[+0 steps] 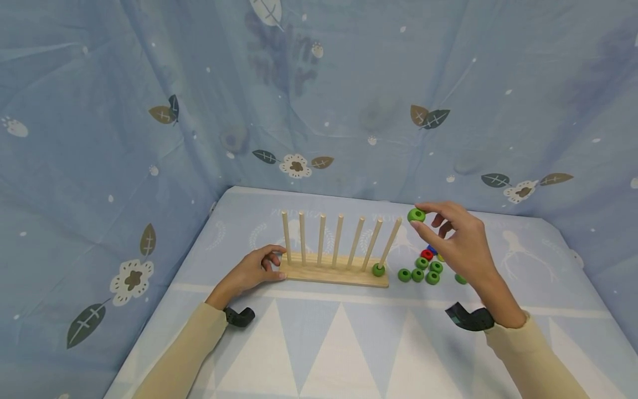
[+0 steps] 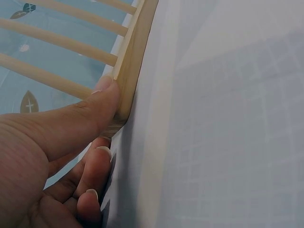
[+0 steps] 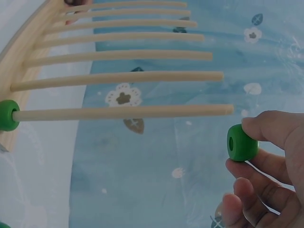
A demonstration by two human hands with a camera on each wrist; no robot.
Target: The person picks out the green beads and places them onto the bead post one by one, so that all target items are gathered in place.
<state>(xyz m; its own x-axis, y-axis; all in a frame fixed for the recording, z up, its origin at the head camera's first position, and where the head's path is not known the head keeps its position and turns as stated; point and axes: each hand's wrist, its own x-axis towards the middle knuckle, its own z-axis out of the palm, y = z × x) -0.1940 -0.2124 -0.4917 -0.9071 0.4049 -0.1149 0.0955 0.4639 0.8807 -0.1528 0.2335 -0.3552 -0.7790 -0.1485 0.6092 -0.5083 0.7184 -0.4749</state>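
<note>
1. The wooden rack (image 1: 329, 274) stands on the worktop (image 1: 344, 343), its long axis running left to right, the right end slightly nearer; its pegs (image 1: 336, 238) point up.
2. The held green bead (image 1: 416, 215) is in the air just right of the tip of the rightmost peg (image 1: 390, 244), apart from it. Its hole runs roughly along the peg's direction.
3. The right hand (image 1: 461, 235) pinches that bead between thumb and fingers; the left hand (image 1: 249, 271) grips the rack's left end.
4. Count: seven pegs; one threaded green bead (image 1: 378, 270) low on the rightmost peg; six loose green beads (image 1: 432, 277) visible right of the rack, plus one red bead (image 1: 426, 255), one blue bead (image 1: 432, 249) and one yellow bead (image 1: 441, 258), the last partly hidden by the right hand.
5. The left wrist view alone shows the thumb's tip close up, laid against the base beside the leftmost peg.
6. The right wrist view shows the held bead's hole on its underside; the head view shows the opening on top.
</note>
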